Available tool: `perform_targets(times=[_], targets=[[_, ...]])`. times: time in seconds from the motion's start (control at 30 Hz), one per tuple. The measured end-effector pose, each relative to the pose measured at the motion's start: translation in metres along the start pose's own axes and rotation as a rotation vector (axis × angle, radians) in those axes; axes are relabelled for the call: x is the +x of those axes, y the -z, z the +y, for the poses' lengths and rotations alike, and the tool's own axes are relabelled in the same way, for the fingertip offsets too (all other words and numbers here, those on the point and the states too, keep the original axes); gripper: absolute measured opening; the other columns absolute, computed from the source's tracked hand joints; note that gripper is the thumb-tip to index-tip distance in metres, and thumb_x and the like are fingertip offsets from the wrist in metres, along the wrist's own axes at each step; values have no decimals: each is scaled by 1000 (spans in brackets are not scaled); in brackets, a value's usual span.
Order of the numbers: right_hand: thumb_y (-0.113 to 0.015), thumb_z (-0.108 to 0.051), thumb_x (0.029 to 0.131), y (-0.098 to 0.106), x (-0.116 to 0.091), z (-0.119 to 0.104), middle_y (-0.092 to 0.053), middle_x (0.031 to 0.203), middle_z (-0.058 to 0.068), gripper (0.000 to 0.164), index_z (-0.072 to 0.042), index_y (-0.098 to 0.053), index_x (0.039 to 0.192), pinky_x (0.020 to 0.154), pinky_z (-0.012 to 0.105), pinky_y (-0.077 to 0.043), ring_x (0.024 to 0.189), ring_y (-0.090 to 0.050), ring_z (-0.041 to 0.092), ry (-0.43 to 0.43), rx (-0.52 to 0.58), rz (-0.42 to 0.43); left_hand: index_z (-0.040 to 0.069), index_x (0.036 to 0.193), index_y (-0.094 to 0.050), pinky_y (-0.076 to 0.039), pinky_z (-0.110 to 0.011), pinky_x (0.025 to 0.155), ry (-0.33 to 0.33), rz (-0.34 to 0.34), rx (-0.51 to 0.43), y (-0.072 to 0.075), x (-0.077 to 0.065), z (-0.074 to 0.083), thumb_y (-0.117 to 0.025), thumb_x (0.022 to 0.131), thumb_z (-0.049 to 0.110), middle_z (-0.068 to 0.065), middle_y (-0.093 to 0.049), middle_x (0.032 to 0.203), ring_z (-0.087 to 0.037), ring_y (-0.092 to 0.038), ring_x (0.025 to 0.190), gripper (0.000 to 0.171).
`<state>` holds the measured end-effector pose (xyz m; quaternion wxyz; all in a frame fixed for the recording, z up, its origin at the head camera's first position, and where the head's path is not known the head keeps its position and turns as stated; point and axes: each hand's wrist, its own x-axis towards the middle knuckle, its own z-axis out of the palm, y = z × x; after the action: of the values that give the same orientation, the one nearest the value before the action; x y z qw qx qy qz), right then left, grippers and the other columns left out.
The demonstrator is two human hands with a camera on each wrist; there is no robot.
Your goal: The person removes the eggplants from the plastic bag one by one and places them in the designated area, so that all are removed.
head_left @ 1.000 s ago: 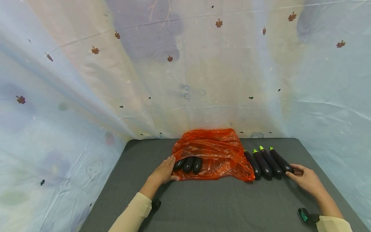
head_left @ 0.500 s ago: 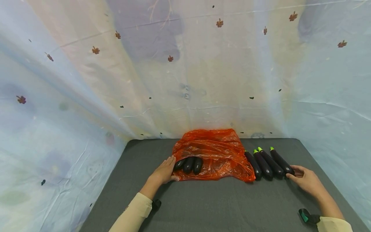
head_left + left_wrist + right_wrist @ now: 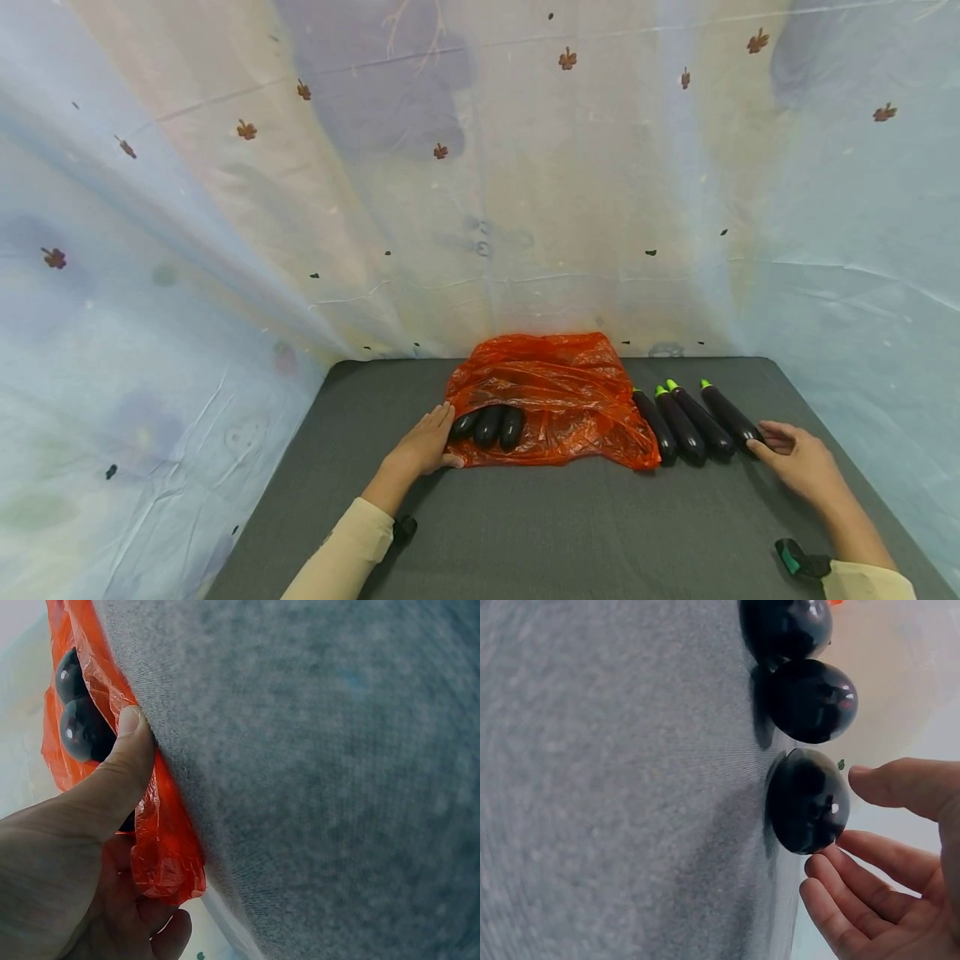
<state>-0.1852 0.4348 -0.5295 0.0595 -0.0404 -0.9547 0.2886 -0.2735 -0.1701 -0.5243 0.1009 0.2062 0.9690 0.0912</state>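
At its left edge, an orange plastic bag point(image 3: 551, 379) is held by my left hand point(image 3: 422, 442). In the left wrist view the thumb lies over the bag's lower lip point(image 3: 116, 686), fingers behind a fold. Dark rounded eggplant ends point(image 3: 487, 427) show in the bag's mouth; their other ends are hidden. My right hand point(image 3: 802, 462) is around the near end of the rightmost eggplant point(image 3: 731, 412). In the right wrist view its fingertips meet the side of that eggplant point(image 3: 808, 802), while the thumb stands apart from it.
Several eggplants with green stem ends lie side by side right of the bag, among them a middle one point(image 3: 681, 425). They rest on a grey cloth-covered table point(image 3: 570, 533). A patterned plastic sheet point(image 3: 525, 208) hangs behind and along the sides.
My right hand has shifted slightly right, and the rightmost eggplant moved with it, widening the gap to its neighbour. That neighbour's stem end has tipped a little left. My left hand stays put.
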Motion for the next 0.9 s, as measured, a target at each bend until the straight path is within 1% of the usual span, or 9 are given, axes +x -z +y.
perform_targets(times=[0.1,0.2,0.33,0.43,0.63,0.9], targets=[[-64,-34,110,2,0,-4,-60,131,45,66,23,-50,142,85,67,-57,112,-66,59,-1,-5,21,-8,166,-27,-23,-50,132,-2,-1,-1,1,-1,1,-80,95,42,-24,-24,175,-39,-23,163,102],[-65,-33,109,3,-1,-10,-61,130,44,65,21,-52,141,84,68,-56,111,-66,59,6,-15,63,-8,166,-27,-22,-50,132,-2,-1,2,1,-2,1,-80,95,42,-24,-23,175,-39,-22,163,102],[-69,-30,107,1,-4,-19,-64,127,41,60,18,-55,141,83,70,-54,109,-66,58,45,-21,122,-8,166,-26,-22,-51,132,-5,1,3,1,-1,0,-80,95,41,-25,-23,175,-40,-22,163,102],[-70,-28,106,-1,-6,-26,-66,125,39,57,16,-57,141,83,70,-54,109,-66,58,80,-5,149,-8,167,-26,-22,-51,132,-6,1,5,0,-1,-1,-80,95,41,-25,-23,175,-40,-23,163,102],[-71,-28,105,-5,-9,-42,-66,121,35,56,13,-58,142,83,69,-54,107,-66,55,116,28,165,-7,166,-27,-23,-50,132,-5,-1,0,-1,0,-1,-80,94,42,-24,-23,175,-39,-23,163,102],[-73,-22,105,-16,-12,-69,-62,127,35,53,12,-58,143,89,69,-53,112,-64,54,154,58,160,-8,166,-27,-23,-50,132,-4,0,7,-1,-1,-1,-80,95,42,-24,-23,175,-39,-23,163,102]])
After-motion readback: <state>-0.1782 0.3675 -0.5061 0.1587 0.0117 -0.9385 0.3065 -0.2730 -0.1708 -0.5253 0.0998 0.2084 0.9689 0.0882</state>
